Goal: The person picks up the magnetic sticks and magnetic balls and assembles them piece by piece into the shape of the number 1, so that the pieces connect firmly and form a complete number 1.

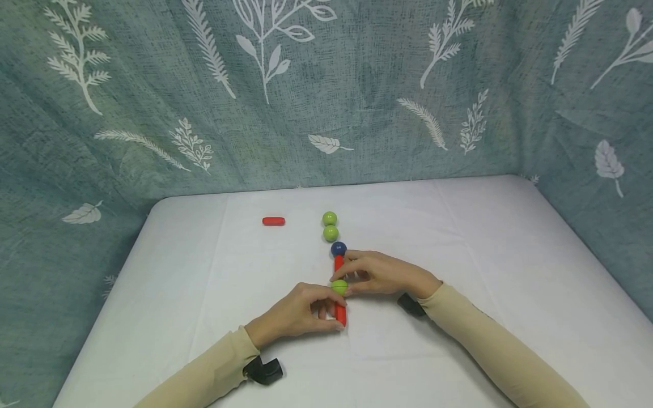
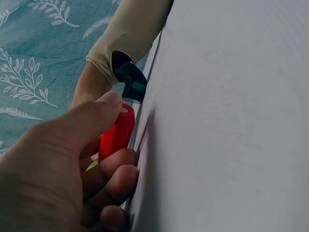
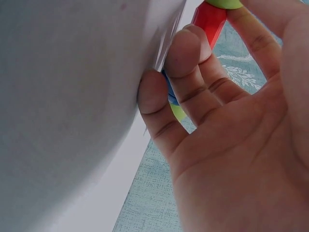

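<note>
My left hand (image 1: 301,311) pinches the near red rod (image 1: 340,317) between thumb and fingers; the left wrist view shows the rod's end (image 2: 124,110) by the thumb tip. At the rod's far end sits a green ball (image 1: 339,286), a groove round its middle. Thumb and index finger of my right hand (image 1: 385,273) pinch this ball from the right. Beyond it, a second red rod (image 1: 339,262) runs to a blue ball (image 1: 339,248), partly hidden by the right fingers. In the right wrist view the other fingertips lie beside this red rod (image 3: 211,21) and the blue ball (image 3: 172,92).
Two green balls (image 1: 330,225) lie one behind the other past the blue ball. Farther left on the white-covered table (image 1: 433,351) is a loose red rod (image 1: 273,221). A patterned green-blue curtain (image 1: 357,102) hangs behind. Black wrist devices (image 1: 264,371) sit under both sleeves.
</note>
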{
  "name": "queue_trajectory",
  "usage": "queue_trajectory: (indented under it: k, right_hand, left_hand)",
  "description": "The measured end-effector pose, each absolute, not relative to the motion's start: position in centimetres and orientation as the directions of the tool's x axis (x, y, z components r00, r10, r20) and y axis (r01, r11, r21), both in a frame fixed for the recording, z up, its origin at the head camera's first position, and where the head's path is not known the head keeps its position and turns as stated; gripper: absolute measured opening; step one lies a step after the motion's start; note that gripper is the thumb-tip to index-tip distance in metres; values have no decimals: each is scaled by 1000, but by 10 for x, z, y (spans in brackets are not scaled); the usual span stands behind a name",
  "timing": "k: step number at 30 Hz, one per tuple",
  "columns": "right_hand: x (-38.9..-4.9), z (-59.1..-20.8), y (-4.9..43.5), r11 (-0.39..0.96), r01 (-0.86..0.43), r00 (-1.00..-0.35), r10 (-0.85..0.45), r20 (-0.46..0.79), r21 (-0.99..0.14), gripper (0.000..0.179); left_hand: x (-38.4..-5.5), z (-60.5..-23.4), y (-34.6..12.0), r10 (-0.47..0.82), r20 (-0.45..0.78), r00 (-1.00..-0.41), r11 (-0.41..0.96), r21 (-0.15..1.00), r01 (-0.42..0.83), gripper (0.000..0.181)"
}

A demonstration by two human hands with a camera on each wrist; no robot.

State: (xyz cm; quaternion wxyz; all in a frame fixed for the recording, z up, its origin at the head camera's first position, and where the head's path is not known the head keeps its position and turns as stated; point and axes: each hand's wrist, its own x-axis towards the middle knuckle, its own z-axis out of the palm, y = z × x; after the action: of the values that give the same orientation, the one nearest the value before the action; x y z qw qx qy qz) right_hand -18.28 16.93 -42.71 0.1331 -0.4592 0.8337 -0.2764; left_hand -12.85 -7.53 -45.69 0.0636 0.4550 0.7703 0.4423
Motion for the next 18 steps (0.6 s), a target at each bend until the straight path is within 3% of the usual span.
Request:
queue_trajectory:
  k: [18]
  right_hand:
    - [-180,-426,169,435,-669,-556,-831,16,-603,29]
  left_hand:
    - [-126,-455,-75,758,285,-588,202,753,626,30]
